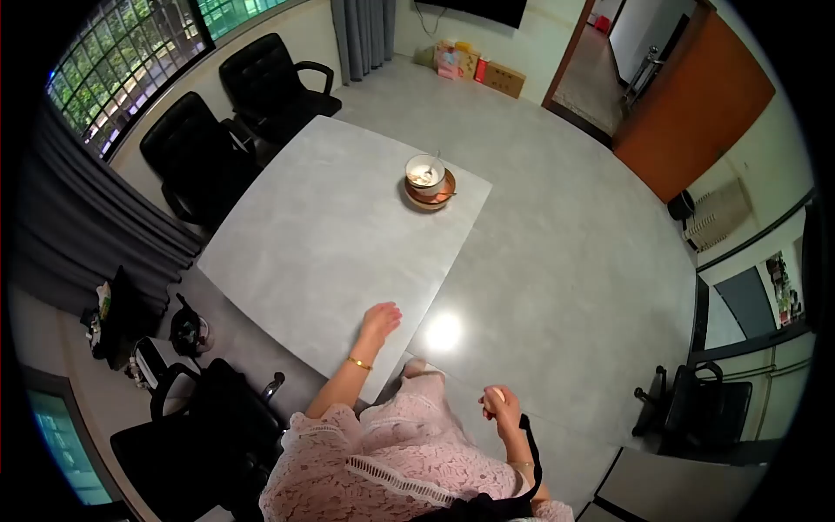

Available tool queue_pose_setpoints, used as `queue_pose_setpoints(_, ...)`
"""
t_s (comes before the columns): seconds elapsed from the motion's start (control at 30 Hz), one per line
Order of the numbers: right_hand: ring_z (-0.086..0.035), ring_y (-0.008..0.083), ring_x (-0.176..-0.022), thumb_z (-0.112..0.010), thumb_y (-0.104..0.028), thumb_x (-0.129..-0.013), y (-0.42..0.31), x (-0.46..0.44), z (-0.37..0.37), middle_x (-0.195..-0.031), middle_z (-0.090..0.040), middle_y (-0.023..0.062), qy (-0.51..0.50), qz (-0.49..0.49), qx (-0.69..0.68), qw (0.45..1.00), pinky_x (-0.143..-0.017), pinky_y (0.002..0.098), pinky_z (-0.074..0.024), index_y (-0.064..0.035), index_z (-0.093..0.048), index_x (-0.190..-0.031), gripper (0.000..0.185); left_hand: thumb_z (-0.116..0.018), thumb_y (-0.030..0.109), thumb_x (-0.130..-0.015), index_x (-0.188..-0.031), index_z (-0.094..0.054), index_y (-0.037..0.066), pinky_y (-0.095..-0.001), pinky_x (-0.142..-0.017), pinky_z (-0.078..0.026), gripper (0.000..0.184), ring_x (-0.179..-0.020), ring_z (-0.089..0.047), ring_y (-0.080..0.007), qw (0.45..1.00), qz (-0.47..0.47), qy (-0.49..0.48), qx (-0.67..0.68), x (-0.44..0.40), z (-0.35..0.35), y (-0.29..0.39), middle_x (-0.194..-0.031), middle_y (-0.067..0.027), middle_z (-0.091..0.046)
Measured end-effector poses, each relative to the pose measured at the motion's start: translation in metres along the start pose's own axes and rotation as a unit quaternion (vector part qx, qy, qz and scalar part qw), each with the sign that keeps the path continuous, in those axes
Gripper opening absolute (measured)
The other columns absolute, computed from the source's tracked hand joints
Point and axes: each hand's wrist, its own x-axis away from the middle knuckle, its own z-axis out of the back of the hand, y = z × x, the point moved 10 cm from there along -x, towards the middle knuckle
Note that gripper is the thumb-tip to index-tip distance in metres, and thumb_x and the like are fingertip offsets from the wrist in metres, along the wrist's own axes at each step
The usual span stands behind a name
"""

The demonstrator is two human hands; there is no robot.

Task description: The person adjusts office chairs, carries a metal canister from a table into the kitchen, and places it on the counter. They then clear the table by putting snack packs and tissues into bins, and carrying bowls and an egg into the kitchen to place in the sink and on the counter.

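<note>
My left hand (380,323) is over the near right part of the grey table (304,217), palm down with its fingers loosely stretched and nothing in it. Off the table's right side, my right hand (501,407) is closed, its fingers curled around something pale that I cannot make out. Toward the table's far right corner stands a glass bowl (424,177) with white contents and a spoon in it. It rests on stacked brown dishes (430,204), well beyond both hands.
Black chairs stand left of the table (196,157), (270,83), at the lower left and at the right wall. Boxes (503,79) line the far wall near an open brown door (696,96). A dark bin (681,205) stands by the right wall.
</note>
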Motion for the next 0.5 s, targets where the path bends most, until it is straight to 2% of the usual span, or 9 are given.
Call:
queue_pose_setpoints(0.1,-0.048,0.0124,-0.045,-0.054,-0.022,-0.079,-0.027,-0.038,0.004,-0.068,-0.056,0.0087,-0.024,0.006,0.004,1.000,-0.040,0.0225,-0.0364,-0.0030,-0.050,-0.086,0.020,-0.054,0.017,-0.079,-0.094,-0.050,0.005,-0.0301,-0.067,-0.049,0.019,-0.074,-0.056,-0.0174,0.999,0.002,0.036,0.000,-0.046,-0.028,0.028,-0.081,-0.0068,-0.056)
queue_pose_setpoints(0.23,-0.049,0.0106,-0.047,-0.054,-0.022,-0.079,-0.068,-0.105,0.029,-0.068,-0.057,0.0069,-0.013,0.011,0.043,0.999,-0.040,0.0211,-0.0366,-0.0041,-0.051,-0.086,0.019,-0.055,0.019,-0.079,-0.094,-0.048,0.004,-0.0333,-0.072,-0.048,0.022,-0.080,-0.055,-0.0210,1.000,-0.004,0.005,0.017,-0.144,-0.084,0.057,-0.087,-0.0111,-0.054)
queue_pose_setpoints(0.3,-0.049,0.0100,-0.047,-0.054,-0.022,-0.079,-0.093,-0.137,0.044,-0.068,-0.057,0.0064,0.026,0.012,0.030,0.999,-0.040,0.0204,-0.0367,-0.0042,-0.051,-0.087,0.020,-0.055,0.021,-0.079,-0.102,-0.045,0.000,-0.0356,-0.076,-0.046,0.032,-0.089,-0.052,-0.0255,0.991,0.006,-0.026,0.133,-0.204,-0.119,0.071,-0.097,-0.0166,-0.050)
queue_pose_setpoints(0.37,-0.049,0.0081,-0.048,-0.056,-0.022,-0.078,-0.121,-0.159,0.068,-0.067,-0.057,0.0041,0.067,-0.011,-0.001,0.998,-0.040,0.0193,-0.0370,-0.0047,-0.052,-0.084,0.019,-0.054,0.020,-0.080,-0.101,-0.044,0.001,-0.0390,-0.081,-0.044,0.030,-0.093,-0.049,-0.0312,0.969,0.052,-0.069,0.233,-0.263,-0.135,0.065,-0.099,-0.0189,-0.047)
queue_pose_setpoints(0.4,-0.049,0.0085,-0.048,-0.055,-0.024,-0.079,-0.138,-0.168,0.079,-0.068,-0.057,0.0054,0.081,0.001,0.034,0.996,-0.040,0.0195,-0.0371,-0.0049,-0.052,-0.087,0.021,-0.054,0.019,-0.079,-0.106,-0.043,-0.001,-0.0392,-0.081,-0.044,0.035,-0.093,-0.050,-0.0303,0.967,0.006,-0.097,0.237,-0.264,-0.151,0.081,-0.100,-0.0173,-0.049)
queue_pose_setpoints(0.43,-0.049,0.0079,-0.049,-0.056,-0.025,-0.078,-0.150,-0.180,0.093,-0.068,-0.057,0.0039,0.093,-0.011,0.020,0.995,-0.040,0.0197,-0.0374,-0.0061,-0.053,-0.086,0.020,-0.054,0.017,-0.079,-0.109,-0.041,-0.002,-0.0396,-0.083,-0.043,0.038,-0.096,-0.050,-0.0282,0.920,-0.030,-0.259,0.291,-0.277,-0.185,0.097,-0.102,-0.0151,-0.051)
queue_pose_setpoints(0.47,-0.049,0.0072,-0.049,-0.057,-0.026,-0.078,-0.171,-0.189,0.104,-0.067,-0.056,0.0022,0.107,-0.012,0.038,0.993,-0.040,0.0196,-0.0374,-0.0073,-0.053,-0.085,0.021,-0.049,0.018,-0.080,-0.109,-0.042,-0.001,-0.0397,-0.087,-0.041,0.035,-0.099,-0.049,-0.0262,0.906,-0.018,-0.281,0.318,-0.291,-0.205,0.104,-0.104,-0.0126,-0.052)
queue_pose_setpoints(0.5,-0.049,0.0064,-0.050,-0.057,-0.028,-0.077,-0.179,-0.202,0.119,-0.067,-0.056,0.0011,0.124,-0.005,0.048,0.991,-0.041,0.0192,-0.0377,-0.0077,-0.054,-0.085,0.022,-0.044,0.017,-0.082,-0.112,-0.040,-0.002,-0.0395,-0.092,-0.037,0.036,-0.101,-0.048,-0.0272,0.829,0.003,-0.450,0.332,-0.260,-0.242,0.122,-0.108,-0.0138,-0.050)
